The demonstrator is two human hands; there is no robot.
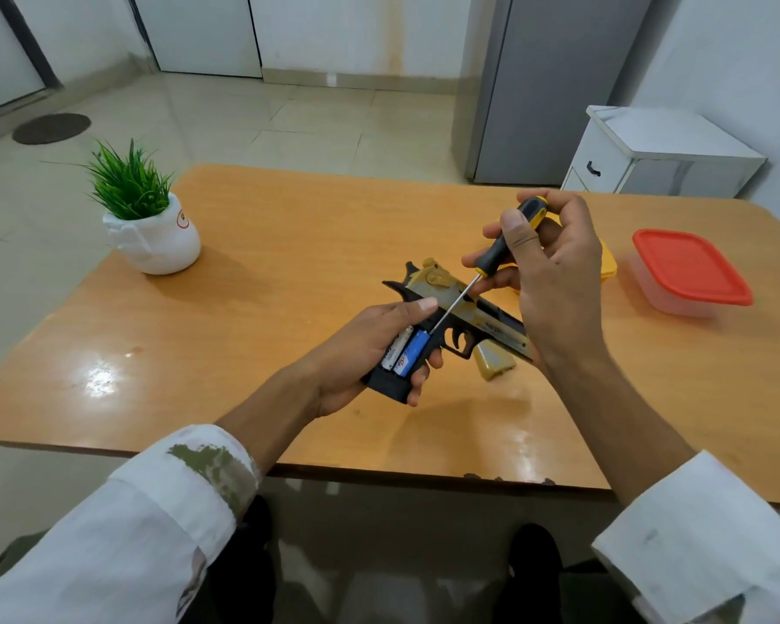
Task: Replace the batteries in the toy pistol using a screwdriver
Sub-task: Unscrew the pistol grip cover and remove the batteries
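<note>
White sleeves (154,511) are framing the view. Over the wooden table (289,245), the left hand (361,353) is gripping the toy pistol (469,317) by its handle. The open battery compartment there is holding a white battery (395,351) and a blue battery (413,353). The right hand (550,272) is gripping a screwdriver (500,249), its tip at the blue battery's upper end. Farther right, a red-lidded plastic container (690,268) is sitting closed, its contents unclear.

The left hand (361,353) curls its fingers in a grip with thumb extended, while the raised right hand (546,268) pinches with fingertips, both forearms bare below rolled sleeves.
</note>
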